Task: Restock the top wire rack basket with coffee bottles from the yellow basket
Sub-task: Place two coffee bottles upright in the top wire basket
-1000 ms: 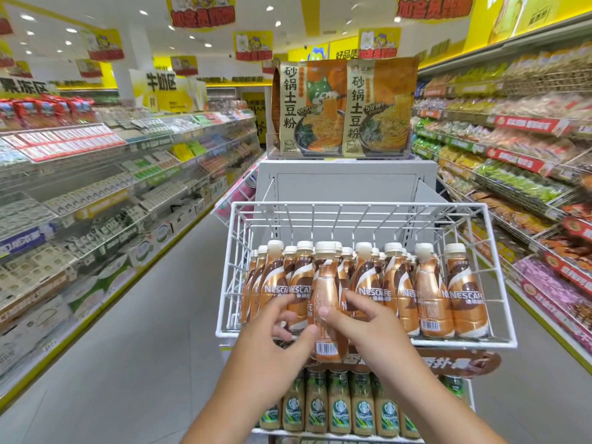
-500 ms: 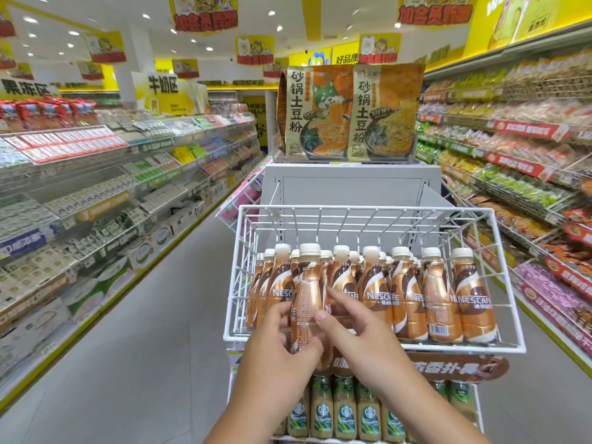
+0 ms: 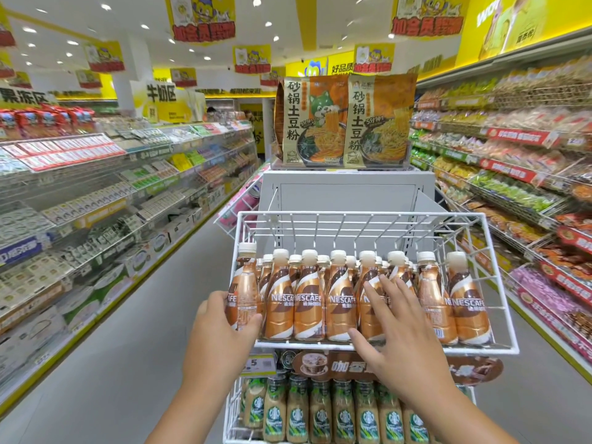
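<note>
1. Left hand (image 3: 221, 328), lower centre-left of frame: fingers curled round a coffee bottle (image 3: 242, 293) at the left end of the front row, thumb across its label. The bottle sits higher than its neighbours, so it probably isn't seated yet.
2. Right hand (image 3: 397, 328), lower centre-right: fingers straight and spread, flat against the fronts of the front-row bottles (image 3: 341, 302), holding nothing.
3. To do it well: keep the right hand bracing the row, then lower the left bottle straight down inside the left wall of the top wire rack basket (image 3: 499, 283) until its base sits level, label forward.
4. Risk: nudging sideways could tip the packed row.
5. Farther back, centre: the rows behind look full; the rear of the basket is open.
6. Yellow basket isn't in view.
</note>
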A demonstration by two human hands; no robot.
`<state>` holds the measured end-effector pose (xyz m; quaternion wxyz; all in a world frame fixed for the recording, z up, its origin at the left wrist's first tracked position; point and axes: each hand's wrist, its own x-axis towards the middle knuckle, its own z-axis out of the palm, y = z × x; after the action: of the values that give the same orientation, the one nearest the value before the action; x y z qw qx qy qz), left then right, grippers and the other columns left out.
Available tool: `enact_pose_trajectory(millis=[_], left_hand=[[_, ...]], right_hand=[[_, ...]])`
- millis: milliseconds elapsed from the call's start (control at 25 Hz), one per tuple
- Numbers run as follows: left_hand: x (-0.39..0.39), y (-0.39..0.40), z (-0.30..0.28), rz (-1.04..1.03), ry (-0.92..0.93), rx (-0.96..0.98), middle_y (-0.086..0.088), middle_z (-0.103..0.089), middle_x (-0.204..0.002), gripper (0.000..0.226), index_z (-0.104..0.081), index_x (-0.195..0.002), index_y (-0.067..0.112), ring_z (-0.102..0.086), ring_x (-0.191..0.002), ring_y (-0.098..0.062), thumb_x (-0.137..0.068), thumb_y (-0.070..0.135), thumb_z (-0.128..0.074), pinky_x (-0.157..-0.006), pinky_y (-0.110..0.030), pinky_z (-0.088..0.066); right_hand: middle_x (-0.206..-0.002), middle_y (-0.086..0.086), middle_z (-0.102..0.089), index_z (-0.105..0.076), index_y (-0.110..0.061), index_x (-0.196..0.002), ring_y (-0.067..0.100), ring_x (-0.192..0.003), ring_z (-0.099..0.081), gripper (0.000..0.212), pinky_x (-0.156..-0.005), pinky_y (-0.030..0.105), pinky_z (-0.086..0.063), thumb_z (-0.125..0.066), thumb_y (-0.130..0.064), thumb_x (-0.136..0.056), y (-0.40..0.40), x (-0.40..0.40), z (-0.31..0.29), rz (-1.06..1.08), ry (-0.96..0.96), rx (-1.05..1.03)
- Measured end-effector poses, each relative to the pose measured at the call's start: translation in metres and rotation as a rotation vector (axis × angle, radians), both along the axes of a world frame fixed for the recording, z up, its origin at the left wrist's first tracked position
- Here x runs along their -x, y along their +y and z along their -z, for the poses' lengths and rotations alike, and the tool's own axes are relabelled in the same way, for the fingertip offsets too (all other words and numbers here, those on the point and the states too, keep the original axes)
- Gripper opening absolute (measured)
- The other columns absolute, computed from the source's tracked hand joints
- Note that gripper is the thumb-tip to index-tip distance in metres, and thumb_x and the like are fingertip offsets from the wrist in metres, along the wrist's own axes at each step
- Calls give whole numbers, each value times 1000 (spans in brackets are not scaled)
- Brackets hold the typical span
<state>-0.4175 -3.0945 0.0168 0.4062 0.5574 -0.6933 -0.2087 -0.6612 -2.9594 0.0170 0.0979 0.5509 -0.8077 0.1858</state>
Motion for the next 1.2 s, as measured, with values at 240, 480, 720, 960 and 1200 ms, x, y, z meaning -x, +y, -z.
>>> enact_pose_trajectory(millis=[240, 480, 720, 960, 1200], left_hand=[[12, -12, 19, -64, -98, 71, 10, -47, -91, 41, -45, -100, 31, -54, -83, -15, -81, 51, -75, -65, -39, -54], [19, -21, 40, -92, -116, 164, 2, -42, -100, 49, -59, -113, 15, -47, -97, -21, -82, 48, -77, -71, -32, -45], [21, -23, 44, -41, -56, 104, 6, -53, -112, 56, -51, -135, 18, -61, -106, -25, -91, 48, -67, -74, -36, -49], [19, -25, 41, -19, -74, 90, 9, -56, -109, 63, -43, -150, 31, -60, -94, -17, -94, 50, -63, -68, -31, -45], [16, -24, 43, -29, -148, 57, 6, -58, -111, 68, -37, -152, 38, -59, -100, -20, -92, 62, -57, -64, -35, -53]], right_hand=[[-172, -12, 2, -3, -40, -163, 13, -158, 10, 89, -126, 39, -8, -13, -80, -85, 1, 6, 2, 23, -9, -5], [-171, -11, -4, -7, -38, -163, 14, -158, 6, 89, -128, 41, -14, -13, -80, -85, 1, 12, 10, 42, -51, -9], [-171, -13, -2, -4, -38, -163, 13, -158, 8, 84, -128, 41, -10, -25, -77, -91, 3, 8, 14, 33, -90, -1], [-171, -12, -2, -9, -36, -164, 12, -158, 7, 80, -127, 37, -8, -38, -69, -97, -1, 2, 13, 22, -90, 19], [-171, -11, 0, -9, -34, -164, 14, -158, 7, 80, -127, 37, -6, -35, -69, -98, 0, -2, 11, 40, -49, -2]])
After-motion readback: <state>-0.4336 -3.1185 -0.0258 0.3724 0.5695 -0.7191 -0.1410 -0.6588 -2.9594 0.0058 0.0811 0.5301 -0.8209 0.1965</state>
